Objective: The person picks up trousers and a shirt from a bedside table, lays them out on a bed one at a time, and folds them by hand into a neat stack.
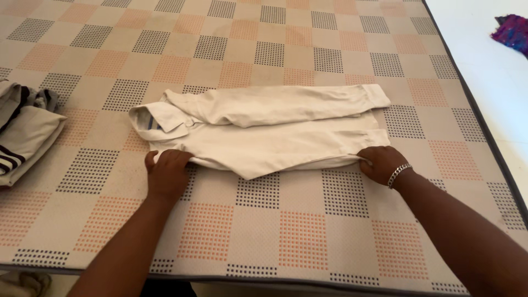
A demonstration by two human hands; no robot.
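Observation:
A white collared shirt (264, 129) lies lengthwise on the checkered mattress (308, 231), collar to the left, sleeves folded across its body. My left hand (166, 173) rests on the near edge of the shirt just below the collar end, fingers curled over the fabric. My right hand (382, 163), with a silver chain bracelet (398, 174) on the wrist, pinches the near edge at the hem end on the right. Both hands hold the same long near edge.
A stack of folded clothes (25, 135), beige and striped, sits at the mattress's left edge. Right of the mattress is white floor with a purple cloth (512, 33) at the far corner. More fabric (25, 283) shows below the near-left edge.

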